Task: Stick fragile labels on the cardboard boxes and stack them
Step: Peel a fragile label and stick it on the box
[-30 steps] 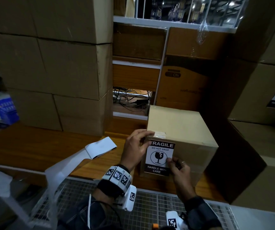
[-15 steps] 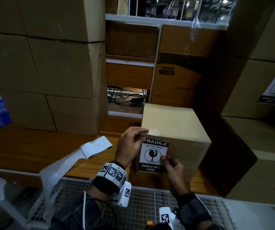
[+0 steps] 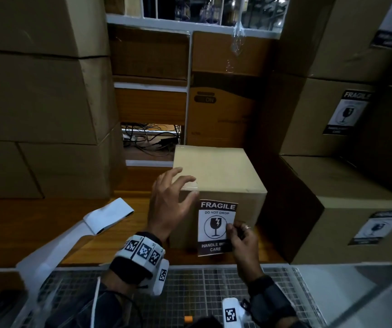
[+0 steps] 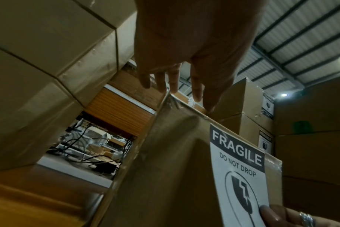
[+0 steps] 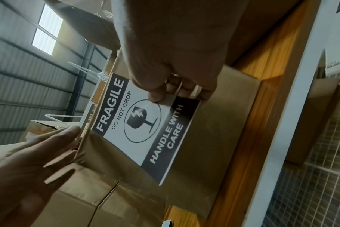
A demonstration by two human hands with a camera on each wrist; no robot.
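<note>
A small cardboard box [image 3: 221, 171] stands on the wooden table [image 3: 36, 223]. A black and white FRAGILE label [image 3: 214, 223] lies against its front face. My right hand [image 3: 232, 229] pinches the label's right edge between thumb and fingers; in the right wrist view the label [image 5: 142, 127] has its lower end standing off the cardboard. My left hand [image 3: 186, 188] hovers with spread, straight fingers at the box's top left corner and holds nothing. In the left wrist view the fingertips [image 4: 196, 93] reach over the taped top edge, above the label [image 4: 237, 165].
Tall stacks of plain boxes [image 3: 36, 102] wall the left side. Boxes bearing fragile labels [image 3: 346, 112] are stacked at the right, the nearest [image 3: 332, 200] close beside the small box. A white label backing strip [image 3: 106, 215] trails across the table. A wire mesh surface [image 3: 214, 285] lies nearest me.
My left hand has lifted off the label's top left corner and spread open above the box corner. The right hand keeps its pinch on the label's right edge.
</note>
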